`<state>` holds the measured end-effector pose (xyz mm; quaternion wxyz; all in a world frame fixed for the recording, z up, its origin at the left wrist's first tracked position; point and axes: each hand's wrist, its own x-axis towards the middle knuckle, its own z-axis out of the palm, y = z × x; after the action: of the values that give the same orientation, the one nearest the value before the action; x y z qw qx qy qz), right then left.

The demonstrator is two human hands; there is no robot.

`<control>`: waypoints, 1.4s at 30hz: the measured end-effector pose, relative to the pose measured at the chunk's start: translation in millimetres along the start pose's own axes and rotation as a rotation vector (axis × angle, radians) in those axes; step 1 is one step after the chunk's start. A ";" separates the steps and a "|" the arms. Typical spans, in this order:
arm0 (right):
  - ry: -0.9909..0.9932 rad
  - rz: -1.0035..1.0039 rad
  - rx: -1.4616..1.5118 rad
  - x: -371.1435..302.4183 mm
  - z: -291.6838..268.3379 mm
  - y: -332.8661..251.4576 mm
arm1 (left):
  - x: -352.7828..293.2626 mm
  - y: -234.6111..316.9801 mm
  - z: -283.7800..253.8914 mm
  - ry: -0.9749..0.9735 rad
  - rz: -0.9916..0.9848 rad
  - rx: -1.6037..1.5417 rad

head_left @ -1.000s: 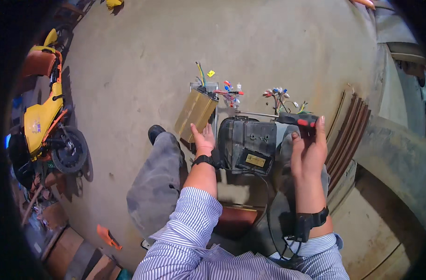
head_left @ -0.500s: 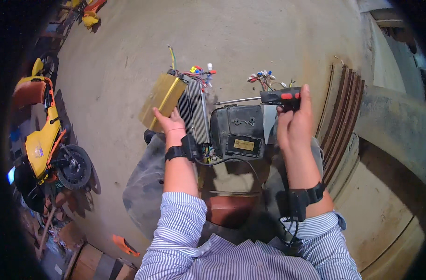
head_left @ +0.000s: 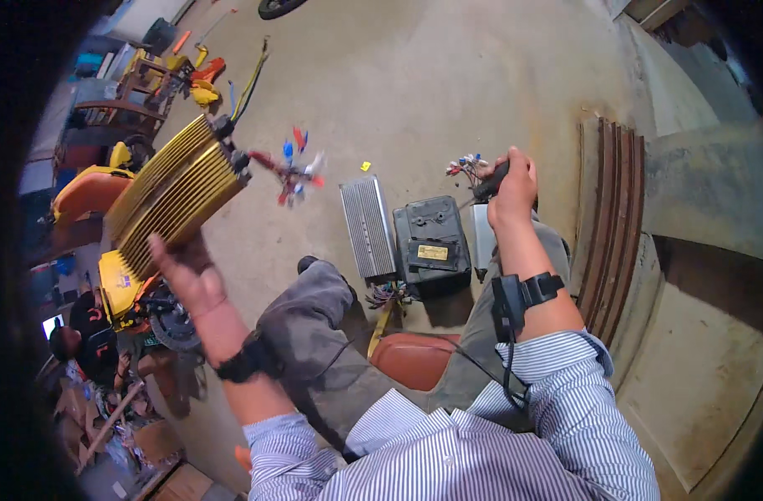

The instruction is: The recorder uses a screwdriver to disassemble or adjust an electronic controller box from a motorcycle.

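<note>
I see the left hand has swung the gold, ribbed metal box it holds far left, so the silver, ribbed metal box on the pale floor lies uncovered, and the right hand grips a black-handled screwdriver.

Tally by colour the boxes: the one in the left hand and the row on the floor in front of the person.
Gold box: 1
Silver: 2 (finned box, partly hidden box)
Black box: 1
Total: 4
</note>
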<state>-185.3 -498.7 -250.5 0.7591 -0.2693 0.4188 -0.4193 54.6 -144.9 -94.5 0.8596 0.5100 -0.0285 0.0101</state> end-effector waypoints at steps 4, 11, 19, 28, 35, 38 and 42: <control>-0.326 -0.124 -0.611 -15.0 6.2 0.8 | -33.3 122.1 -22.5 -0.088 0.229 0.338; -1.115 -0.230 -1.973 -35.8 2.5 49.4 | -164.1 249.4 -114.1 -0.007 0.301 0.839; -1.259 -0.189 -2.184 -16.5 -28.7 88.4 | -253.7 216.5 -135.3 -0.091 0.040 0.783; -1.311 -0.327 -2.208 -2.2 -41.8 97.8 | -297.3 190.0 -141.7 -0.067 -0.279 0.447; -1.283 -0.444 -2.295 -20.7 -28.6 83.4 | -312.6 157.1 -153.7 -0.234 0.029 0.803; -1.276 -0.549 -2.168 -38.1 -9.6 64.6 | -309.9 146.6 -160.3 -0.153 -0.167 0.669; -1.220 -0.572 -1.780 -62.9 28.6 21.1 | -298.3 164.0 -125.8 -0.256 -0.013 0.550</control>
<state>-170.7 -432.2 -226.3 0.2495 -0.9643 0.0496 0.0733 -246.0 47.6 -28.7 0.6789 0.7208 -0.1295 -0.0522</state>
